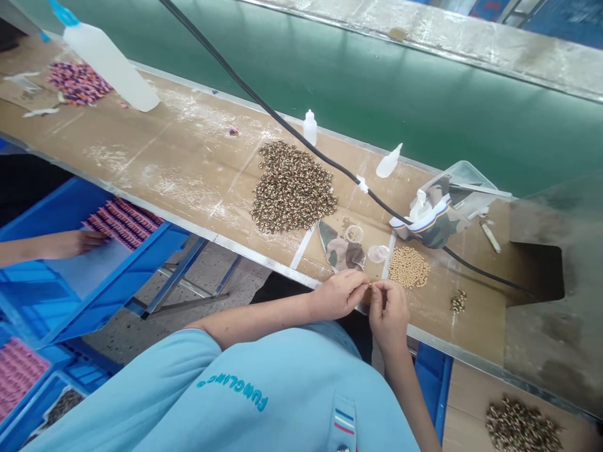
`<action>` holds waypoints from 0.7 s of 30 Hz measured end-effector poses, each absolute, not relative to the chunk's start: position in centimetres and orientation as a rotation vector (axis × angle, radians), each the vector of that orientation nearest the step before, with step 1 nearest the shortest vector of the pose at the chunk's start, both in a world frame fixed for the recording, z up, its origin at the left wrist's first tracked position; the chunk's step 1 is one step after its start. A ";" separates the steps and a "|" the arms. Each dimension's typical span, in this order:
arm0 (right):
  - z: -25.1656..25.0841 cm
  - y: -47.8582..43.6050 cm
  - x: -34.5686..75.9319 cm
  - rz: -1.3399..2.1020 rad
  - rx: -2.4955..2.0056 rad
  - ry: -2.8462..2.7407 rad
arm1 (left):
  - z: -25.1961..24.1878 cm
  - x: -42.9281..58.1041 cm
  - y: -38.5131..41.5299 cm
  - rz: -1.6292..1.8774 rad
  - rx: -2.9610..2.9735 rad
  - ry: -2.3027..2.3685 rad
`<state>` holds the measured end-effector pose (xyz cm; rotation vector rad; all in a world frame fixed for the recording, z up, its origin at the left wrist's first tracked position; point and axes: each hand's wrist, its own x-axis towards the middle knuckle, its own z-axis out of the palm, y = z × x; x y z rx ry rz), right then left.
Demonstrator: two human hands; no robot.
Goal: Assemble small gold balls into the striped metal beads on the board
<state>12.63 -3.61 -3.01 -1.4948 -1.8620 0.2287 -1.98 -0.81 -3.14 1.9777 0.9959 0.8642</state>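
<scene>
My left hand point(340, 294) and my right hand point(390, 312) meet at the bench's near edge, fingertips pinched together. Between them shows a tiny tan piece point(370, 285), too small to name; most of it is hidden by the fingers. Just beyond my right hand lies a pile of small tan beads point(409, 267). Past my left hand are a camouflage cloth piece point(340, 250), a small clear cup point(353, 234) and a clear round dish point(377, 253). Farther off spreads a large heap of small brown-and-gold pieces point(292, 187).
A black cable point(282, 120) hangs across the bench. Small white bottles point(309, 128) and a large bottle point(110, 66) stand along the back. A camouflage-wrapped box point(438, 216) sits right. At left, another person's hand point(89, 242) reaches into a blue crate point(89, 311).
</scene>
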 end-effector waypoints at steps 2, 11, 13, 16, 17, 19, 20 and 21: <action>-3.0 -3.6 12.6 0.223 -1.485 -1.868 | -3.2 -2.0 -0.8 0.868 1.982 1.002; -2.9 -3.7 12.5 0.184 -1.449 -1.902 | -3.2 -1.9 -0.8 0.887 2.031 1.007; -2.9 -3.8 12.5 0.190 -1.461 -1.895 | -3.2 -1.9 -0.7 0.873 2.043 1.010; -3.1 -3.8 12.5 0.206 -1.476 -1.882 | -3.2 -1.9 -0.7 0.860 2.066 1.016; -3.1 -3.8 12.5 0.212 -1.478 -1.877 | -3.3 -1.9 -0.8 0.866 2.071 1.014; -3.2 -3.8 12.6 0.227 -1.474 -1.866 | -3.3 -1.9 -0.8 0.888 2.074 1.008; -3.2 -3.8 12.6 0.236 -1.467 -1.861 | -3.3 -1.9 -0.8 0.899 2.074 1.006; -3.2 -3.8 12.6 0.244 -1.460 -1.859 | -3.3 -1.9 -0.8 0.907 2.075 1.004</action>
